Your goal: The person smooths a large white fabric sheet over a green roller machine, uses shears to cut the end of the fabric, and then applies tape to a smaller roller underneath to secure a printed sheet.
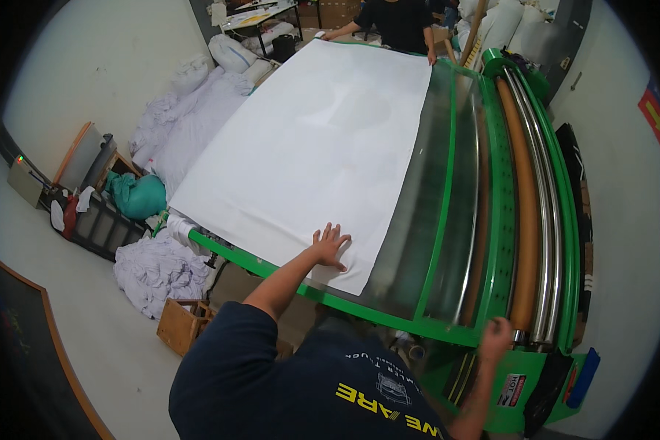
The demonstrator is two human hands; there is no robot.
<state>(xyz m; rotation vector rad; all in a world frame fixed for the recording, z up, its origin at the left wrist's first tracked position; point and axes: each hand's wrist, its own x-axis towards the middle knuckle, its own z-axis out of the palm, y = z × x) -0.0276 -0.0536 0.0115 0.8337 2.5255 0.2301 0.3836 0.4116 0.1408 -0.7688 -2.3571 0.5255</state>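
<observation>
White sheet (301, 154), one, lies under left hand (331, 246), grip spread; for right hand (496, 339), I cannot tell.

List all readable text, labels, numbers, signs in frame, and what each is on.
Wording not copied here; locations only:
Dark shirt: large yellow lettering, legible; smaller white lettering, partly.
Red, white and black label on green machine: partly legible.
Wall sign: yellow arrow on red.
Framed dark board: marks too blurred to read.

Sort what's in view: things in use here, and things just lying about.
In use:
white sheet, left hand spread on it
green roller machine, right hand near it
co-worker's hand at sheet's far corner

Apparently lying about:
white cloth heap
teal bag
</observation>
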